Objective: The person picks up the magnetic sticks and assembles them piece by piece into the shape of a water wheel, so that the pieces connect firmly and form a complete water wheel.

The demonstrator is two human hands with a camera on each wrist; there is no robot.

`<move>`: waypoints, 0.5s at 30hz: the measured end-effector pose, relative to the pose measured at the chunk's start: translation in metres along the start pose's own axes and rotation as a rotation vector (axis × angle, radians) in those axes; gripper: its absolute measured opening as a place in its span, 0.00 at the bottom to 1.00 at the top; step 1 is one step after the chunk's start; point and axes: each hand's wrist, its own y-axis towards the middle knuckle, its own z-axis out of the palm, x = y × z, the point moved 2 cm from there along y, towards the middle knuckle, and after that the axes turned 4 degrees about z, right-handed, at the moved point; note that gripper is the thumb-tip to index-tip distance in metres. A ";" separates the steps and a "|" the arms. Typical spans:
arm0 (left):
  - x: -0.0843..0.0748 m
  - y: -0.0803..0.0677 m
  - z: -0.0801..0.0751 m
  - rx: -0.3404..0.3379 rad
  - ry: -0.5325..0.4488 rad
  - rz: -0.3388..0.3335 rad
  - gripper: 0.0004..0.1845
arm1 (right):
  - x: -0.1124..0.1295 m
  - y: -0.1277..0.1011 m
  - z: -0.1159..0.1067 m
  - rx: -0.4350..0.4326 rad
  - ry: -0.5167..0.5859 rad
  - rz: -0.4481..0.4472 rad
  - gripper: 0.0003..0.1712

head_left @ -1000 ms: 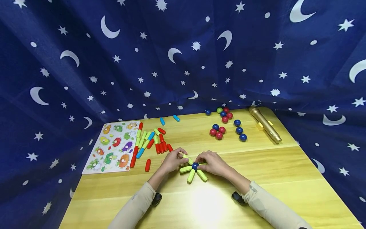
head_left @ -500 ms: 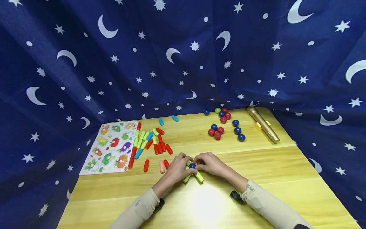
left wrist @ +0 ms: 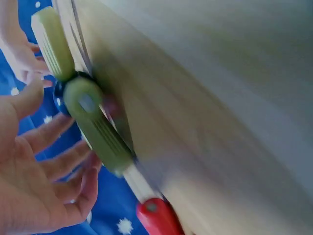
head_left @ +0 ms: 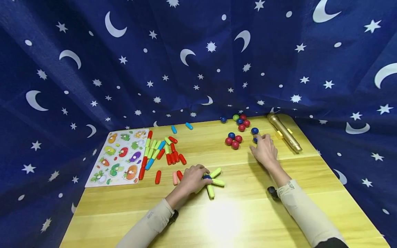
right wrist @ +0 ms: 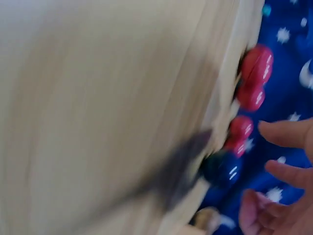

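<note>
My left hand (head_left: 193, 177) is at a star-shaped piece, its thumb and fingers about the blue ball (head_left: 207, 177) in the middle. Yellow-green rods (head_left: 218, 182) fan out from that ball; the hand hides some of the left side. In the left wrist view, thumb and fingertips lie either side of the dark blue ball (left wrist: 59, 95), with a green rod (left wrist: 102, 134) in front. My right hand (head_left: 265, 150) reaches over a short row of blue balls (head_left: 254, 131), partly covering them. Its fingers are spread beside a dark blue ball (right wrist: 221, 169) in the right wrist view.
Left of the hands lie loose red rods (head_left: 158, 177), a pink rod (head_left: 175, 178) and a cluster of joined rods (head_left: 156, 150) beside a vegetable puzzle board (head_left: 111, 158). Red balls (head_left: 235, 145) sit at the back, and a gold microphone (head_left: 285, 134) lies at back right.
My right hand has left the star and moved back and right to the blue balls. The left hand stays at the star, whose rods now show more on the right.
</note>
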 end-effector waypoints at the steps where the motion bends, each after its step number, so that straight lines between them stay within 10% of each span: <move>1: -0.002 0.002 0.001 -0.005 0.012 -0.002 0.22 | -0.009 0.004 -0.002 0.006 -0.020 0.032 0.30; 8: -0.011 0.008 0.009 -0.013 0.085 0.010 0.17 | -0.037 0.006 0.006 0.100 -0.019 -0.031 0.21; 15: -0.009 0.009 0.009 -0.091 0.042 0.023 0.15 | -0.010 -0.017 0.008 0.150 0.055 -0.196 0.18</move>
